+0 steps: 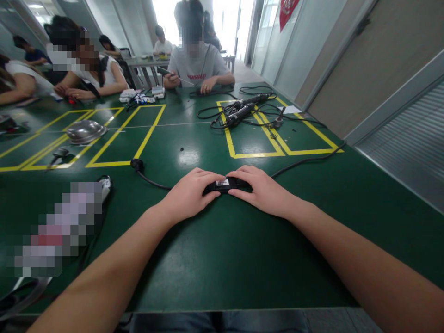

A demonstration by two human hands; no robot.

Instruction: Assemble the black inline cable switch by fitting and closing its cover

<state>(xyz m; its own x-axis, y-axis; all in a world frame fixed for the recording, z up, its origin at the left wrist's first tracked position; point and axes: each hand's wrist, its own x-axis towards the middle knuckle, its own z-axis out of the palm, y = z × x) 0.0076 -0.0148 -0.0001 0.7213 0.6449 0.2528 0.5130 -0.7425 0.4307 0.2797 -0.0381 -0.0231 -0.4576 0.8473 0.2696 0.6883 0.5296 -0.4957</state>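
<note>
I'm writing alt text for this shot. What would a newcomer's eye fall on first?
The left hand and right hand meet at the centre of the green table, clasping a small black device with a white label. Beyond them, yellow tape rectangles mark the tabletop. One at upper right holds a tangle of black cables and tools, and a shiny metal dish sits at left.

Before me a green table (222,259) marked with yellow tape boxes (149,134), a metal bowl (85,131) on my left, tangled black power tools (241,113) farther right, a seated person (196,67) opposite.
</note>
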